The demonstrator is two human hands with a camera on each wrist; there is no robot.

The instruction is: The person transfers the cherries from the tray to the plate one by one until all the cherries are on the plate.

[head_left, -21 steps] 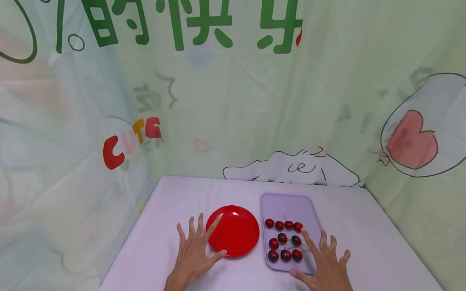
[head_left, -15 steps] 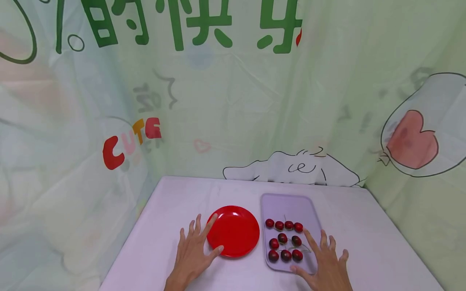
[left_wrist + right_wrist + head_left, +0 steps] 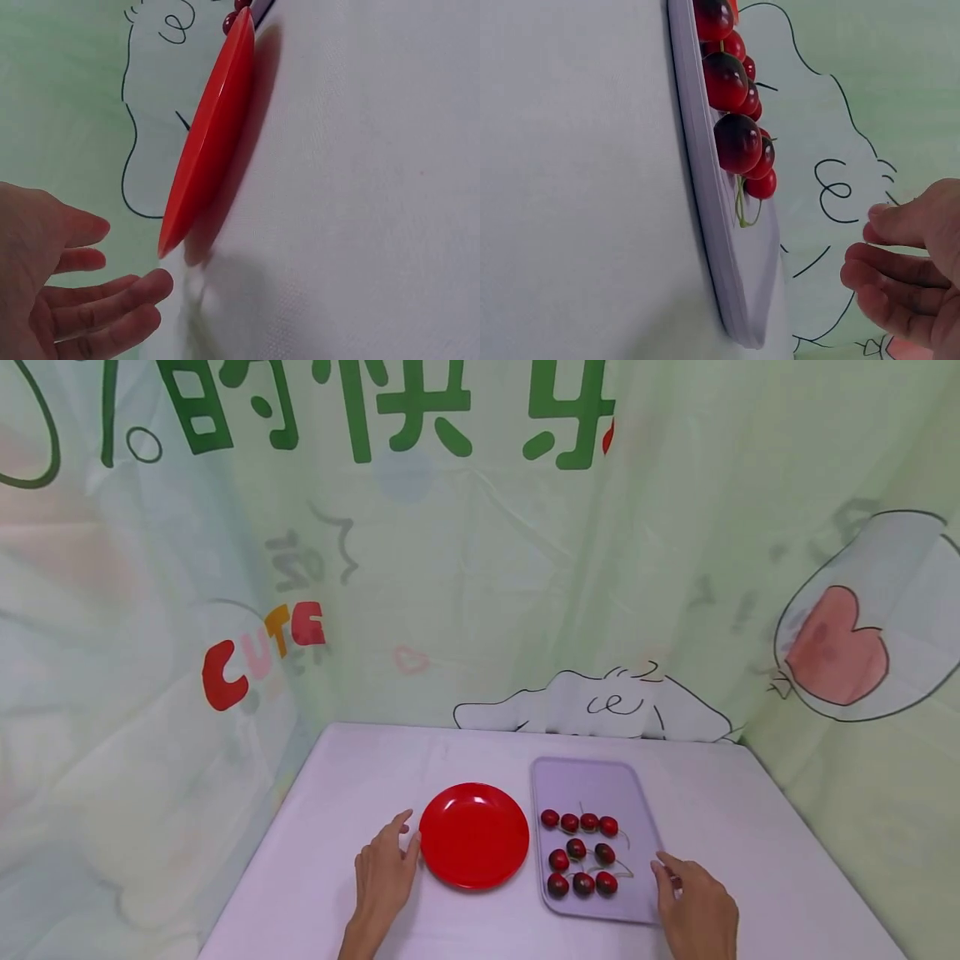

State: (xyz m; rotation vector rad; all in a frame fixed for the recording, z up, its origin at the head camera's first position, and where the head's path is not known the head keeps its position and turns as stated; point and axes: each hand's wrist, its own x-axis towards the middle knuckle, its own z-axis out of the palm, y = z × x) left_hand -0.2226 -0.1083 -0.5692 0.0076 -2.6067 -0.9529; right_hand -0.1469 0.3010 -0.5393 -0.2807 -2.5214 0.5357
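A round red plate [image 3: 474, 837] lies on the white table. My left hand [image 3: 384, 870] is beside its left rim with relaxed, slightly bent fingers and holds nothing. The left wrist view has those fingers [image 3: 105, 319] close to the plate's edge [image 3: 214, 135], apparently apart from it. To the plate's right is a pale purple tray [image 3: 588, 781] bearing several dark red cherries [image 3: 583, 883] with stems, set in rows. By the tray's right edge, my right hand [image 3: 699, 906] hovers with loosely curled fingers [image 3: 900, 270]. Nothing is between them.
A white cloth covers the table [image 3: 375, 760]. Behind and at both sides hangs a pale green printed curtain [image 3: 480, 568] with lettering and cartoon drawings. A narrow strip of table separates plate and tray.
Both hands were spread wide, the left partly over the plate and the right over the tray. Now their fingers have drawn together, and each hand has moved outward to its item's outer edge.
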